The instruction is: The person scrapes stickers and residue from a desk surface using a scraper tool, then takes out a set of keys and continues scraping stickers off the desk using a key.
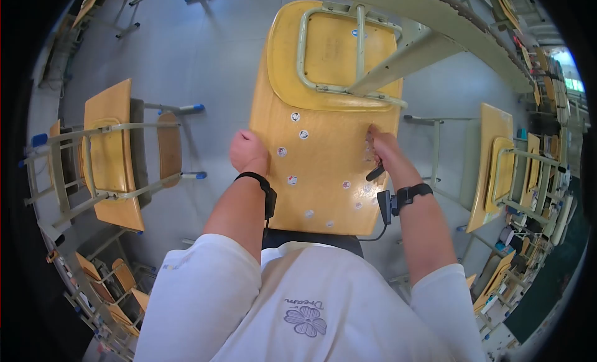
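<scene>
Directly ahead, the desk [317,160] is topped by an upturned chair [283,69]. Its left edge is met by the left hand [249,152], finger opening unclear; a black handle [375,174] is held by the right hand [387,149], fingers curled.

My left hand [249,152] bunched, its fingers mostly hidden from my remote view, my right hand [387,148] turned inward, one fingertip [372,129] reaching ahead, both forearms [236,206] stretched forward, well apart.
</scene>
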The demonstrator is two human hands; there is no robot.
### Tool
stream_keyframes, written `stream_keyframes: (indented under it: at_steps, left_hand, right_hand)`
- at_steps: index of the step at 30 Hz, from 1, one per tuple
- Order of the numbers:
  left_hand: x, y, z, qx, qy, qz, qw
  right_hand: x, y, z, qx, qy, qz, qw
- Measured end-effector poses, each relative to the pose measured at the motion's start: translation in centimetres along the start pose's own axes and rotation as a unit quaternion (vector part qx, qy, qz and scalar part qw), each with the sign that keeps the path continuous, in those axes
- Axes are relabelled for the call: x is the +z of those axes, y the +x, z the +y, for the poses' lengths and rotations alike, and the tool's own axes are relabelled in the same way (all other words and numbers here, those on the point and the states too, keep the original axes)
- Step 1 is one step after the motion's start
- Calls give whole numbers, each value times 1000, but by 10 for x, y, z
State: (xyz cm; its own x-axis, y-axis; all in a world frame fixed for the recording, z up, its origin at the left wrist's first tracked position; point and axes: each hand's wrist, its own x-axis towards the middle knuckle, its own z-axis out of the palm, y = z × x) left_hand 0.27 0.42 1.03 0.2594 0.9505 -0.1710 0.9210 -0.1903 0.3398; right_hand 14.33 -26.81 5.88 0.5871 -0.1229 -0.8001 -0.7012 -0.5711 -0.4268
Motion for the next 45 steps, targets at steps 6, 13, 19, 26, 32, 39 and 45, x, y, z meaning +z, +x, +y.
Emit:
stream_keyframes:
  at_steps: [6,13,19,26,32,39,45]
  left_hand:
    - [2,2,3,-36,-12,-2,999]
    - [1,-1,5,-28,10,-11,999]
    - [7,1,0,-5,15,8,1000]
    - [-2,-7,6,-11,1,-20,1000]
    - [7,-4,0,-9,9,-6,1000]
    - [11,-2,-1,2,16,6,1000]
    - [8,-5,2,-11,21,3,1000]
  right_hand:
    - [2,0,15,-5,-9,-63,998]
    - [-2,-10,10,23,5,-77,997]
    - [-7,-19,48,-60,47,-81,994]
    - [-27,-73,96,-176,-255,-87,947]
    - [-22,-70,121,-443,-292,32,847]
    - [-28,-83,107,-215,-123,-57,967]
    - [-18,-50,123,-103,90,-46,990]
